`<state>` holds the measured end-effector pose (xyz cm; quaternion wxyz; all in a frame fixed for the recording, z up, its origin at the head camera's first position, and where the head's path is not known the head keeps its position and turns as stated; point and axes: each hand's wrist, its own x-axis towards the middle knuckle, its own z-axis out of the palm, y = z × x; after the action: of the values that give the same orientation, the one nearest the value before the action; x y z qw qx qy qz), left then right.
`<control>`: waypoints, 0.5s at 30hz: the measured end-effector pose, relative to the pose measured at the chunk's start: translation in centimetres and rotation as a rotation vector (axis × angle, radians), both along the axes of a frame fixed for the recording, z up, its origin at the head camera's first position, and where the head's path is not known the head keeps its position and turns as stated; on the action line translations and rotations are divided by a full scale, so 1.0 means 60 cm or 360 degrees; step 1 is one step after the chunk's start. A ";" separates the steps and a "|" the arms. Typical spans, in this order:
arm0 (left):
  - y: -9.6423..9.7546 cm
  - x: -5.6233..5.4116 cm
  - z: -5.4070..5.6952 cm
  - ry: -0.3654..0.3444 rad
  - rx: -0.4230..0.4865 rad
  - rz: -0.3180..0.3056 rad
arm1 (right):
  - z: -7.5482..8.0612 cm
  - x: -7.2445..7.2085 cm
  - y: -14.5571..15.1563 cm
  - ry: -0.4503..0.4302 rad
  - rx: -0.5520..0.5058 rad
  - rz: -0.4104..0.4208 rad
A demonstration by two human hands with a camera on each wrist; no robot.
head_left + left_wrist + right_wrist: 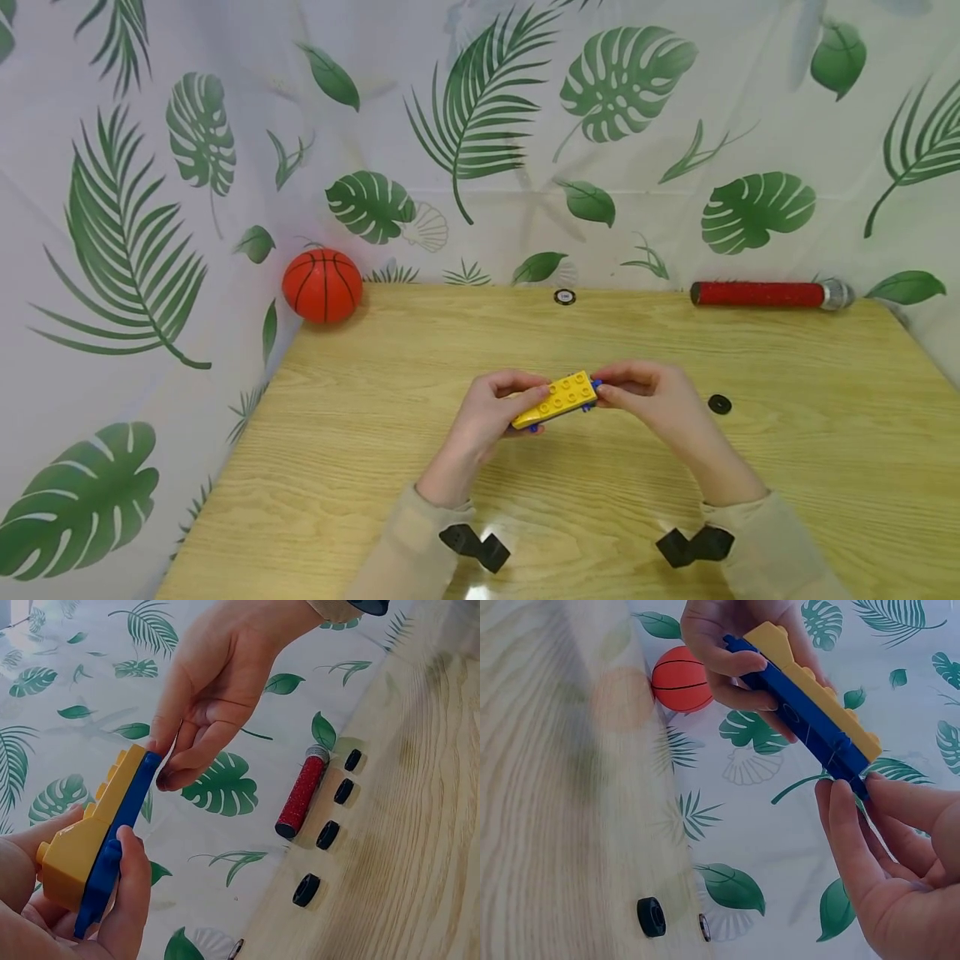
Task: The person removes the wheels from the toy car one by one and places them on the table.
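Observation:
A toy car body [562, 402], a yellow studded block on a blue base, is held up over the table between both hands. My left hand [487, 410] grips its sloped front end, thumb on the yellow top and fingers beneath the blue base [133, 796]. At the other end, my right hand [667, 404] pinches the blue tip between thumb and fingertips, best seen in the right wrist view. Small blue pegs stick out along the base's sides. A black toy wheel [720, 404] lies on the table to the right of my right hand.
Several black wheels [327, 835] lie in a row in the left wrist view. Along the table's back edge are an orange ball [322, 286], a black-and-white chip [565, 297] and a red microphone [761, 294]. A leaf-print cloth [510, 225] hangs behind.

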<state>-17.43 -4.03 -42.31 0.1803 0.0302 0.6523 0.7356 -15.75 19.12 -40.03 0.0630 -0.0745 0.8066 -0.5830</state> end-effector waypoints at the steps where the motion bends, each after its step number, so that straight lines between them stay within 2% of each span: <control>1: 0.000 -0.001 0.000 0.0003 -0.0005 0.0002 | -0.001 0.000 0.000 0.0002 0.0000 0.0003; 8: -0.005 -0.002 0.002 0.0003 -0.0045 0.0022 | -0.008 0.002 0.001 -0.0029 0.0023 0.0023; 15: -0.009 -0.002 -0.001 0.0022 -0.0026 -0.0005 | -0.016 0.004 0.008 -0.0079 0.0068 0.0036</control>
<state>-17.53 -4.60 -42.35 0.1773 0.0349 0.6595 0.7296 -15.50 19.62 -41.02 0.0912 -0.0679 0.8162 -0.5665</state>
